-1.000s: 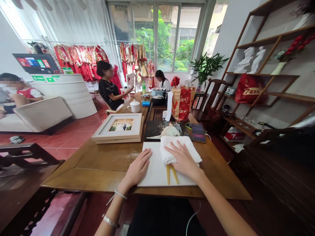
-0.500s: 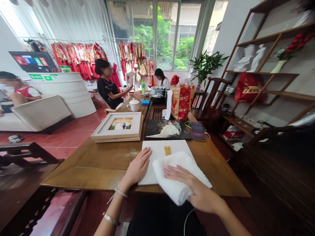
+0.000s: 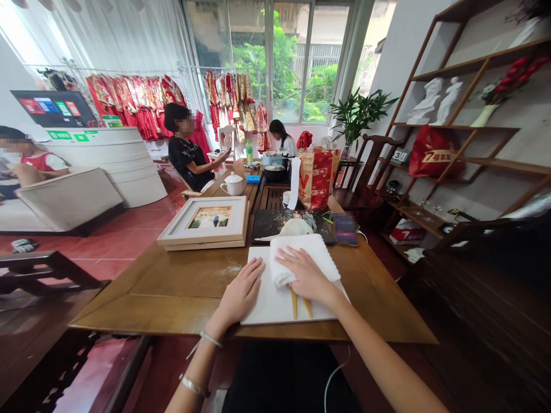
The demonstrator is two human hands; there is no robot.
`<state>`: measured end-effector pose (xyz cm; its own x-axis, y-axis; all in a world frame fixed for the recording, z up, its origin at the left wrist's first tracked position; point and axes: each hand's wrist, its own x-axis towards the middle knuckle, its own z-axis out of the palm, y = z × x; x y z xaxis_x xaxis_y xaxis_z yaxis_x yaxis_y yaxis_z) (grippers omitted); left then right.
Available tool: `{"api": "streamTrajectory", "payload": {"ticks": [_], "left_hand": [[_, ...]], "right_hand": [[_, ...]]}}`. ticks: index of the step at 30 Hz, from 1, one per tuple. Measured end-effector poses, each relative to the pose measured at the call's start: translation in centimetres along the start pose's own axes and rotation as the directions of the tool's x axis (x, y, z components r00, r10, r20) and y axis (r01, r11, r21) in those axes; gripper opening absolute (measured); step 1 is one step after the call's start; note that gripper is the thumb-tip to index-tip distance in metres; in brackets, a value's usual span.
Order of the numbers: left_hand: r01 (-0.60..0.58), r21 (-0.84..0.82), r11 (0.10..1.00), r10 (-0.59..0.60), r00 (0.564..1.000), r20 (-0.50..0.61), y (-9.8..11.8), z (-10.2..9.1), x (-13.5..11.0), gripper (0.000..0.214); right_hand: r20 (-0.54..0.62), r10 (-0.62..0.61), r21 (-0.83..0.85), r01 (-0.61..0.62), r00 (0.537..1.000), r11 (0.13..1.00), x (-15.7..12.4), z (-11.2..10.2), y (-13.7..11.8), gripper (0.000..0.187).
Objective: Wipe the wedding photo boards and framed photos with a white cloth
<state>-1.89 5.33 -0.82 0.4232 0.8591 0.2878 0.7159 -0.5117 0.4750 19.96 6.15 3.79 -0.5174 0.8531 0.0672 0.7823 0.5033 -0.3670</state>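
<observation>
A white board (image 3: 271,307) lies flat at the table's near edge. My left hand (image 3: 243,289) rests on its left side, fingers stretched out and holding nothing. On the board's far right part sits a folded white towel (image 3: 316,252). My right hand (image 3: 303,274) grips the towel from above, its fingers spread over the cloth and pressing it down. Two tapered yellowish strips (image 3: 294,304) show on the board below the towel; their upper ends are hidden. The towel also overlaps the near edge of a dark photo panel (image 3: 267,223) with a white gown pictured on it.
Left of the panel lies a stack of framed pictures (image 3: 204,223), with a lidded white cup (image 3: 233,184) behind. A phone (image 3: 345,229) and a paper bag (image 3: 317,178) stand to the right. Two people sit around the far end; another person (image 3: 41,158) sits far left.
My right hand has pushed the towel away from me and slightly left, from the board's near right corner to its far edge. The strips' lower ends now show. My left hand stays put.
</observation>
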Motion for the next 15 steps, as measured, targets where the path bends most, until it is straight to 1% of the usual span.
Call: {"api": "streamTrajectory", "payload": {"ticks": [2, 4, 5, 7, 9, 11, 13, 15], "left_hand": [[0.007, 0.001, 1.000, -0.008, 1.000, 0.013, 0.1, 0.0, 0.0, 0.043], [0.013, -0.003, 1.000, -0.013, 1.000, 0.022, 0.3, -0.1, 0.0, 0.043], [0.015, -0.006, 1.000, -0.014, 1.000, 0.019, 0.3, -0.1, 0.0, 0.043], [0.014, -0.012, 1.000, -0.014, 1.000, 0.005, 0.3, -0.1, -0.1, 0.042], [0.016, -0.013, 1.000, -0.016, 1.000, 0.001, 0.3, -0.1, -0.2, 0.043], [0.016, -0.009, 1.000, -0.016, 1.000, 0.004, 0.2, -0.1, -0.2, 0.043], [0.016, -0.008, 1.000, -0.016, 1.000, 0.007, 0.2, -0.1, -0.2, 0.044], [0.020, -0.004, 1.000, -0.020, 1.000, 0.013, 0.2, -0.2, -0.1, 0.044]], "right_hand": [[0.029, -0.074, 0.001, 0.074, 0.997, 0.997, -1.3, 0.5, -1.9, 0.082], [0.042, -0.129, 0.010, 0.129, 0.991, 0.992, -3.6, 0.7, -3.4, 0.085], [0.049, -0.140, 0.020, 0.139, 0.989, 0.990, -4.9, 0.7, -4.0, 0.087], [0.071, -0.124, 0.045, 0.121, 0.990, 0.992, -7.6, 0.2, -4.5, 0.092], [0.084, -0.070, 0.050, 0.066, 0.994, 0.997, -9.6, -0.5, -3.9, 0.095], [0.046, 0.023, 0.022, -0.024, 0.999, 0.999, -10.8, -1.2, -2.4, 0.094], [-0.023, 0.129, -0.020, -0.130, 0.991, 0.991, -10.9, -1.5, -0.3, 0.092], [-0.066, 0.188, -0.049, -0.192, 0.980, 0.980, -10.2, -1.6, 1.9, 0.091]]}}
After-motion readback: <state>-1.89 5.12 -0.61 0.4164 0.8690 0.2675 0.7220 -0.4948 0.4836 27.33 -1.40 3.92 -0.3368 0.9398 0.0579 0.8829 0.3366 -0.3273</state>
